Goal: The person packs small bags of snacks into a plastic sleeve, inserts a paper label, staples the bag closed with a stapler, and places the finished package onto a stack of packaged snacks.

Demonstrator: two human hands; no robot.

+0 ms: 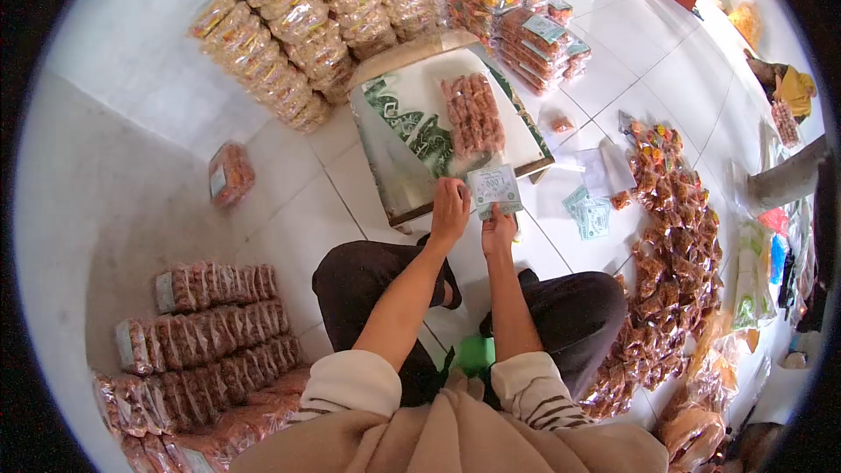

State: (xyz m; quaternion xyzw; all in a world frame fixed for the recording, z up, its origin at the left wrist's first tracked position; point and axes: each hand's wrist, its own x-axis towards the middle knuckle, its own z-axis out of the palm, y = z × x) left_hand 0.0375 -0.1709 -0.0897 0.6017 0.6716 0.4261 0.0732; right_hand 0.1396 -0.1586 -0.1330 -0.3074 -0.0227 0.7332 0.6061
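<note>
My right hand (498,232) grips a printed paper label (495,186) by its lower edge, thumb on top. Just left of the label, my left hand (451,208) is closed with its fingers curled; what it pinches, if anything, is hidden. Both hands are over the near edge of a low table (381,153) with a green-and-white printed top. A clear pack of reddish-brown snacks (473,114) lies on that top, just beyond the label.
More labels (589,213) and clear plastic sheets (606,168) lie on the tiled floor at right. Small snack packets (670,254) form a long heap beyond them. Packs stand in rows (210,324) at lower left; stacked bags (289,26) and labelled packs (534,39) are behind the table.
</note>
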